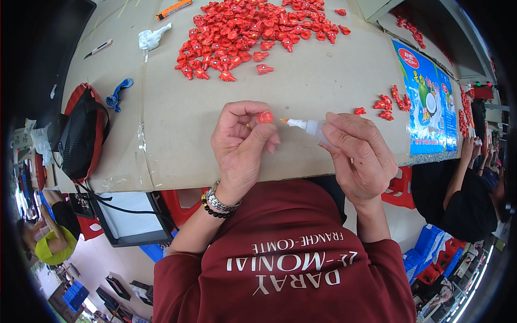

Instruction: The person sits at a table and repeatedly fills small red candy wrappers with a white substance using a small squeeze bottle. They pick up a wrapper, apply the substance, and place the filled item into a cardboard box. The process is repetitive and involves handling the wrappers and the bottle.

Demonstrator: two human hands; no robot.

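Between the thumb and fingertips of my left hand (242, 132) is a small red plastic piece (265, 117). My right hand (361, 153) grips a translucent squeeze bottle (318, 129) with a white neck and an orange-tan pointed tip. The tip points left at the red piece, with a small gap between them. Beyond my hands lies a big pile of small red figure-like parts (231, 35), a few of them loose at its near edge. Several more red parts (383, 102) lie to the right of the bottle.
The table is covered in taped cardboard (183, 124). A blue printed sheet (428, 99) lies at right. To the left are a black-and-red bag (83, 134), a blue cloth strip (117, 95), a crumpled white piece (154, 37), a pen (98, 48) and an orange box (174, 9). Other people sit at both sides.
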